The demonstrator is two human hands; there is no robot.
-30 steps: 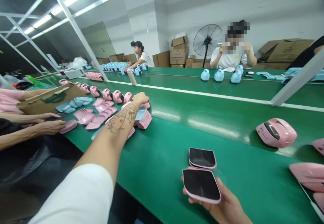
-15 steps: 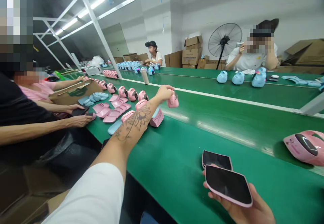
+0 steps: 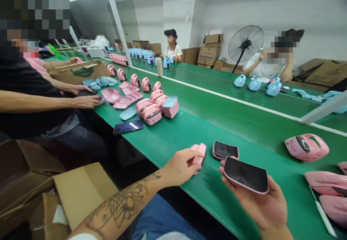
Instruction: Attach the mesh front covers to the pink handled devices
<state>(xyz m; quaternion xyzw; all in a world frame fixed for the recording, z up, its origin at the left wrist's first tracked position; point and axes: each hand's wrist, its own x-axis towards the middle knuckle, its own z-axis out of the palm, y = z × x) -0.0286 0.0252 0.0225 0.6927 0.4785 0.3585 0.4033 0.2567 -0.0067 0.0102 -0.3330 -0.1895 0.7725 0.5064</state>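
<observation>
Pink housing (image 3: 201, 149) in the left hand (image 3: 180, 167) has come nearer the panel (image 3: 247, 175).

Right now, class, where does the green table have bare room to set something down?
Bare green table lies between the pink stack and left hand, and between the dark panel in the right hand and the lone pink shell. Left of that stack, pink units crowd together.

A dark phone (image 3: 123, 128) lies flat by the edge of the desk (image 3: 195, 121) between eight and nine o'clock; a pale tumbler (image 3: 159, 68) stands upright at eleven. Stacked cartons (image 3: 208, 55) sit at one o'clock, a black standing fan (image 3: 246, 45) at two, an open cardboard box (image 3: 85, 195) at eight.
</observation>
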